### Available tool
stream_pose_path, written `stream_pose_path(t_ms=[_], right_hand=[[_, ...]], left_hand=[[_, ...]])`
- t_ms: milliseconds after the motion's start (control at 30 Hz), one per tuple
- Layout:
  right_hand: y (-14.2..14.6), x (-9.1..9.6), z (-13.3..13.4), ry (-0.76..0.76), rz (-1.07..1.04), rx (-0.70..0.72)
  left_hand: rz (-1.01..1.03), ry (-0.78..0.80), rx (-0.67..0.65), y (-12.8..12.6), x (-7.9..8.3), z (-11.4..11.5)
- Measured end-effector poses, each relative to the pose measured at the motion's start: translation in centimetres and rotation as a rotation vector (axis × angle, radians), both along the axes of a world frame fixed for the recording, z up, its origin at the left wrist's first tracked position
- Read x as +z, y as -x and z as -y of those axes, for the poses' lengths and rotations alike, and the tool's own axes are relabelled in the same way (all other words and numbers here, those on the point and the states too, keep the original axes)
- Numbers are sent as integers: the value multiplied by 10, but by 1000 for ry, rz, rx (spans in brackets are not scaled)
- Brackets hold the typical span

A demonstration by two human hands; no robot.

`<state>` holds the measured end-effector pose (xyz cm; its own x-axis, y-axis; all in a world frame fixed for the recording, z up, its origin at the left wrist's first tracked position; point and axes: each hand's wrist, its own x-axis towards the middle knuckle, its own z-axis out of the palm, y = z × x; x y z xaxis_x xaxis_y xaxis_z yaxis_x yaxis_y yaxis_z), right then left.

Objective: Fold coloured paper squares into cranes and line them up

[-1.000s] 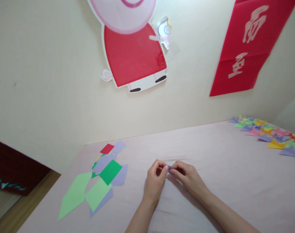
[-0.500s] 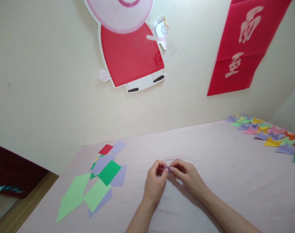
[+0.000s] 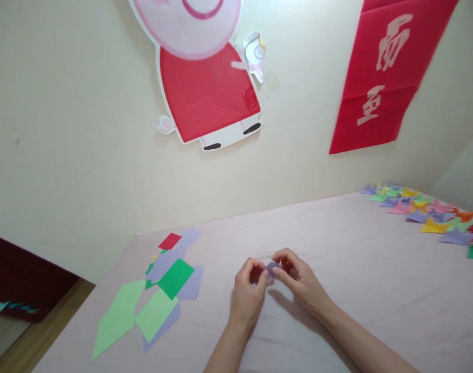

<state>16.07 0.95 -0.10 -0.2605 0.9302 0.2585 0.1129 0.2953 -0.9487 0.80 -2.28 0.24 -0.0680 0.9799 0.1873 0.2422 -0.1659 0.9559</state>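
Note:
A small folded piece of purple paper (image 3: 272, 269) is held between my two hands, just above the pale cloth. My left hand (image 3: 251, 285) pinches its left edge between thumb and fingers. On the other side, my right hand (image 3: 298, 277) has its thumb pressed on the paper's face, with the index finger curled behind the top. Part of the paper is covered by the fingertips, so its full shape cannot be made out.
Loose sheets lie to the left, among them a dark green sheet (image 3: 176, 278), a light green sheet (image 3: 157, 314) and a red sheet (image 3: 170, 241). Rows of folded paper pieces (image 3: 434, 226) stand at the right. A wall (image 3: 298, 171) rises behind the pale cloth (image 3: 314, 342).
The right fingers have shifted and spread slightly upward, and more of the purple paper's flat face now shows. My left hand keeps nearly the same place. The view has tilted a little.

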Motion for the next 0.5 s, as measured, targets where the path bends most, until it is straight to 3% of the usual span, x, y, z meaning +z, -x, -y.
stream_pose_path(t_ms=[133,267,500], right_hand=[[0,3,1,-153,84,20],[-1,3,0,-181,133,16],[-1,-1,-1,-186,184,-35]], left_hand=[[-89,-52,-34,-3,3,2],[-76,-66,0,-2,2,1],[5,56,45,3,-5,1]])
